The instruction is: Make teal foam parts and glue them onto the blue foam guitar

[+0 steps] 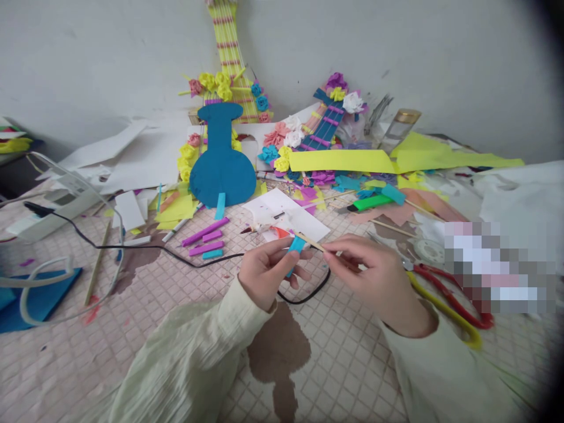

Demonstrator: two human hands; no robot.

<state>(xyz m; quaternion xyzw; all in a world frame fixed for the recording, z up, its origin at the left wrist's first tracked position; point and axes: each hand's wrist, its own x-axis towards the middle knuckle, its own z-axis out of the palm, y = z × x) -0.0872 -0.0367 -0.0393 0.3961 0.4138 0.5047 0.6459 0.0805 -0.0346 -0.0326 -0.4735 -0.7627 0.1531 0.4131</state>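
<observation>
My left hand [261, 273] pinches a small light-blue paper strip [296, 247] between thumb and fingers, above the middle of the table. In my right hand [370, 273], thumb and fingertips close on a thin wooden stick [312, 242]. The stick's far end lies at the top of the strip; whether it touches cannot be told. Just beyond my hands is a white sheet [304, 218] with small scraps. To its left lie several folded purple strips [205, 231] and a short blue one [212, 254]. A dark-blue guitar-shaped cutout [222, 176] stands behind them.
Red-and-yellow-handled scissors [458, 294] lie by my right forearm. Farther back is a green cutter knife [372, 202]. A black cable [176, 252] crosses the table from a white power strip [57, 205]. Paper-flower-decorated guitar shapes [324, 126] lean near the wall.
</observation>
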